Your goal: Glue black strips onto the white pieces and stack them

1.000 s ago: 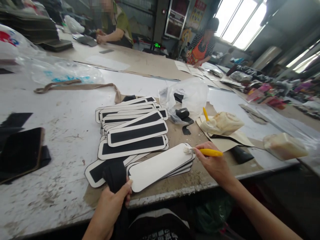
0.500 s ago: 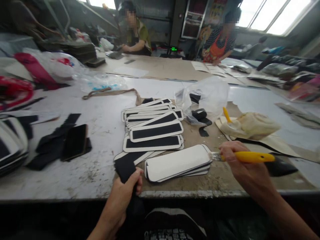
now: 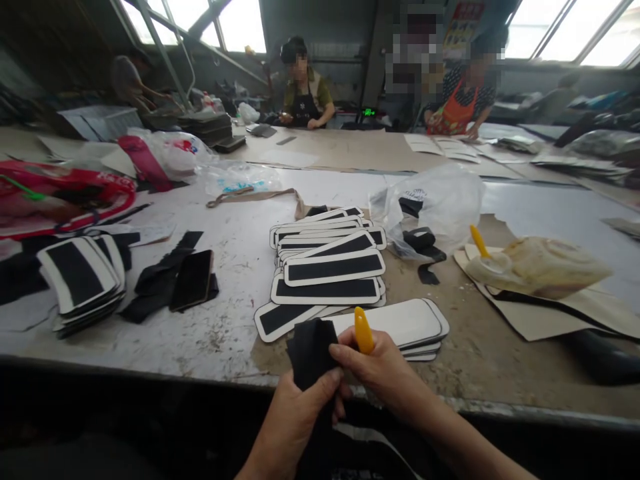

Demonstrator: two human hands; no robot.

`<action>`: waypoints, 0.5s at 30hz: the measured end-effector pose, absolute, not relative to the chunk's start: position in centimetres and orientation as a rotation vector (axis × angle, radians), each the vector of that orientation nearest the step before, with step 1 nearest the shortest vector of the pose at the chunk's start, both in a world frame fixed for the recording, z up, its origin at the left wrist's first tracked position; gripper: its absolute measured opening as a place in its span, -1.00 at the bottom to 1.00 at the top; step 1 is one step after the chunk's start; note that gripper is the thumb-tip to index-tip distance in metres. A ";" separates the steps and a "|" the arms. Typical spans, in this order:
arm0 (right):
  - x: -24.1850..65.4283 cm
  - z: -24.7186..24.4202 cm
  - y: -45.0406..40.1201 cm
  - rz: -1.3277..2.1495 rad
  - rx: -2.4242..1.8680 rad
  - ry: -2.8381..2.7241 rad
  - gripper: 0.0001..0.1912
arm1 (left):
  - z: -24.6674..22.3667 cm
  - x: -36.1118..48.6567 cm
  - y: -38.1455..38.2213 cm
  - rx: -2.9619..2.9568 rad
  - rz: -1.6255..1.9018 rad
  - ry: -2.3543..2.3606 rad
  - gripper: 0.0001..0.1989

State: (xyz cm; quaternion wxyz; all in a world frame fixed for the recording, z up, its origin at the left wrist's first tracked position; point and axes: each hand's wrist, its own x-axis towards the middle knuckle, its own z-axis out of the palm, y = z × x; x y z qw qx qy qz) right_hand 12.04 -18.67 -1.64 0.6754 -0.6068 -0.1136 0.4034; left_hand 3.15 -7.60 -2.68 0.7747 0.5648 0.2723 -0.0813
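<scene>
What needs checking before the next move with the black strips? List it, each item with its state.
1. Left hand grips the black fabric strips: ok.
2. Right hand holds the yellow-handled brush: ok.
3. Brush bristles loaded with glue: cannot tell, hidden in the hand.
4. Blank white piece lies topmost on the near stack, uncovered: ok.
5. Glue pouch with a second yellow brush lies on the table: ok.

Long worn worktable [image 3: 210, 347], bright high windows [image 3: 565, 27] along the dim back wall [image 3: 320, 33]
</scene>
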 end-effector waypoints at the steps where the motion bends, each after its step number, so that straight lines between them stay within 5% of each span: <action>1: 12.2 -1.5 -18.9 0.829 -1.425 -0.249 -0.65 | -2.8 3.1 -7.6 1.214 -0.178 0.588 -0.59; 4: 12.3 -1.2 -19.3 0.617 -1.541 -0.167 -0.66 | -3.2 2.9 -7.7 1.170 -0.147 0.604 -0.58; 15: 10.3 -3.7 -20.1 0.768 -1.296 0.039 -0.51 | -5.1 2.7 -9.7 1.058 -0.051 0.651 -0.53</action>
